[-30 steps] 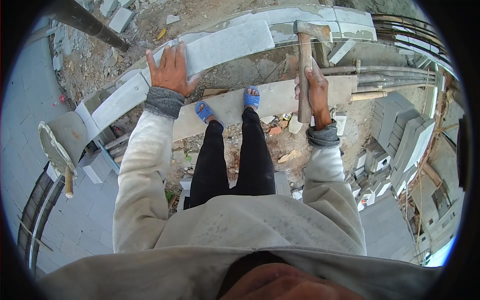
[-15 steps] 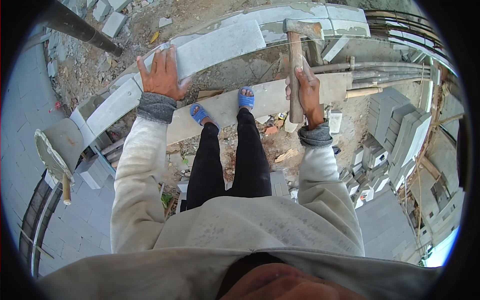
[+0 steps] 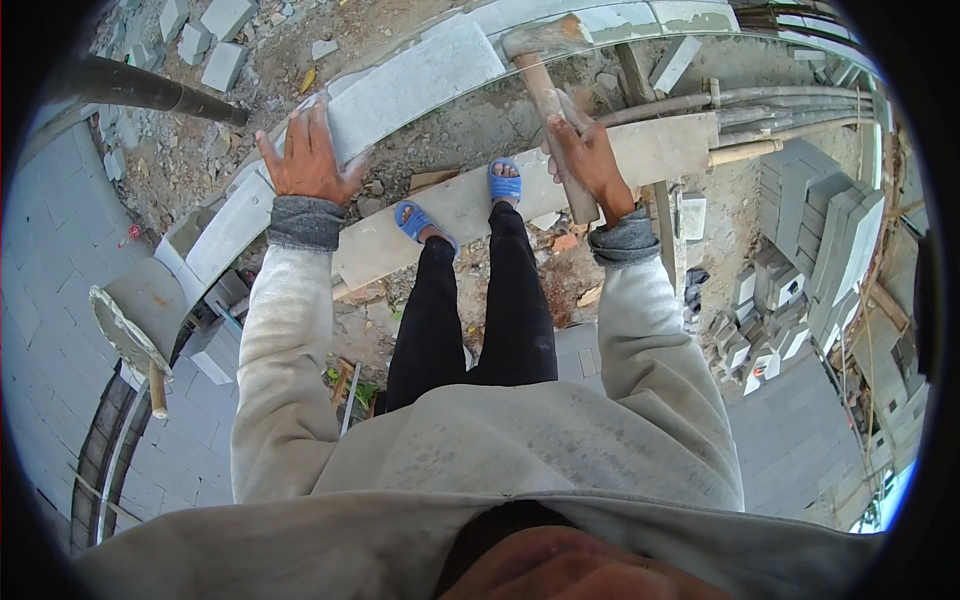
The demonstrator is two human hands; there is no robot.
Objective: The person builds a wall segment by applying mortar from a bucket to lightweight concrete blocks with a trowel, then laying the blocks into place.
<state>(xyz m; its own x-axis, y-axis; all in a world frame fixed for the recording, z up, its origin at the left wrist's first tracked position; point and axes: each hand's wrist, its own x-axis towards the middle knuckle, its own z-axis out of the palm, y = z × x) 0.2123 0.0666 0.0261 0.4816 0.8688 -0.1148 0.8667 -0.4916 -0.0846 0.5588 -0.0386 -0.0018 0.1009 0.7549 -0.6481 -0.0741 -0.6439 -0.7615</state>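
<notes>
My right hand is wrapped round the wooden handle of a hatchet. The hatchet's head, slightly blurred, overlaps the wall top just past the right end of a long pale block. Fingers spread, my left hand lies at the block's left end. The block sits on a curved wall of pale blocks, with grey mortar along its top.
Below, my feet in blue slippers stand on a plank. Poles run to the right, above stacked grey blocks. At left are a mortar-crusted vessel with a wooden handle and a dark post. Rubble lies beyond the wall.
The hatchet has swung left and tilted, its head now near the long block's right end. My left hand stays at the block's left end while the whole view has shifted slightly.
</notes>
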